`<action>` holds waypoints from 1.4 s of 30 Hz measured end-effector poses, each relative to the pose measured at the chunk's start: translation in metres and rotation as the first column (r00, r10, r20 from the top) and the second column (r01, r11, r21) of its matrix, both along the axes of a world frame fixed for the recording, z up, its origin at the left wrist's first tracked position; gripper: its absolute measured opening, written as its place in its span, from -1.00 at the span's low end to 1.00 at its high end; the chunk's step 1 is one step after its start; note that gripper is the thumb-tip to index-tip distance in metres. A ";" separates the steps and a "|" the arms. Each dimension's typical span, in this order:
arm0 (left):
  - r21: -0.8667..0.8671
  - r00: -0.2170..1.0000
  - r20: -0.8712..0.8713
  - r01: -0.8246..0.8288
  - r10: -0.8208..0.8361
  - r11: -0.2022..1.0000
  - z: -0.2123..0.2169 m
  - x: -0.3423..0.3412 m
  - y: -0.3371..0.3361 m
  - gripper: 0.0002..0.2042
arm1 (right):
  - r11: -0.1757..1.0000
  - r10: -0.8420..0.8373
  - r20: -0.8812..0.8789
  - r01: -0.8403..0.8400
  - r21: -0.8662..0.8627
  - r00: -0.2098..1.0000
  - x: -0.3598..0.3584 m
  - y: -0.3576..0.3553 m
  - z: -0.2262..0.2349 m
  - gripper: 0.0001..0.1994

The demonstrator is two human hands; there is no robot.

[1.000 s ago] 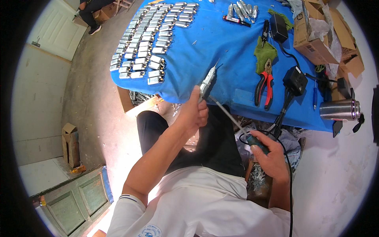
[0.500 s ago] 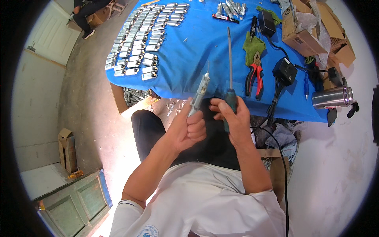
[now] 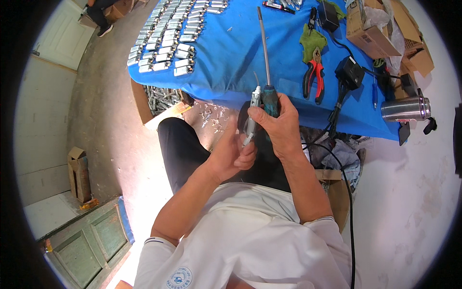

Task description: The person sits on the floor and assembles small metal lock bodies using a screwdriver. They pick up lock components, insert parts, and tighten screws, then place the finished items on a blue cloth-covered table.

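My left hand (image 3: pixel 234 153) grips a small silver metal part (image 3: pixel 252 115) upright in front of my chest. My right hand (image 3: pixel 280 126) is wrapped around the dark green handle of a long screwdriver (image 3: pixel 264 53), whose grey shaft points up over the blue table cloth (image 3: pixel 231 53). The two hands touch, and the screwdriver handle lies right beside the metal part.
Rows of several silver metal parts (image 3: pixel 168 36) lie on the cloth's left. Red-handled pliers (image 3: pixel 314 77), a green rag, black power adapters (image 3: pixel 350 71), a steel flask (image 3: pixel 405 109) and cardboard boxes (image 3: pixel 373 29) sit to the right. A box of parts stands under the table; a black cable runs down my right.
My right hand came up from my lap with the screwdriver and joined my left hand; the shaft now points up over the table. The left hand drew the metal part closer.
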State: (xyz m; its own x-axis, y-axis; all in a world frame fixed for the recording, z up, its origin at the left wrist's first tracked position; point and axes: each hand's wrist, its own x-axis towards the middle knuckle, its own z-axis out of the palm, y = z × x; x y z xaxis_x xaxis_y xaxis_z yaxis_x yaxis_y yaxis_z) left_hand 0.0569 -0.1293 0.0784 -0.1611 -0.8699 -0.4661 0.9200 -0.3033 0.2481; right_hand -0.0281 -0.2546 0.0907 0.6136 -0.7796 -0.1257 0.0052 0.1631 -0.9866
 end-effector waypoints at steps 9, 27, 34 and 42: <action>-0.005 0.996 0.085 0.036 -0.035 0.999 -0.002 -0.004 0.001 -0.36 | 0.999 -0.026 -0.067 0.024 -0.029 0.997 -0.004 0.003 -0.003 -0.55; 0.146 0.919 0.384 0.036 -0.090 0.989 -0.003 -0.004 -0.012 -0.45 | 0.942 0.322 -0.169 -0.332 -0.039 0.932 0.007 -0.025 0.012 -0.56; 0.193 0.894 0.447 -0.057 -0.036 0.980 0.001 -0.002 -0.018 -0.43 | 0.930 0.337 -0.176 -0.356 -0.087 0.925 0.010 -0.025 0.022 -0.63; 0.167 0.894 0.444 -0.151 0.063 0.974 -0.023 0.006 -0.021 -0.53 | 0.853 0.508 -0.147 -0.520 -0.053 0.849 0.008 -0.030 0.028 -0.61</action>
State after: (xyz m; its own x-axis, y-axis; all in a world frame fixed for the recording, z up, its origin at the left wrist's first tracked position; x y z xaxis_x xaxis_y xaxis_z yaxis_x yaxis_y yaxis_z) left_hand 0.0630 -0.1503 0.0558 0.1841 -0.7570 -0.6270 0.7635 -0.2916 0.5763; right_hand -0.0204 -0.2851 0.1188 0.9136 -0.3683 -0.1724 -0.1768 0.0219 -0.9840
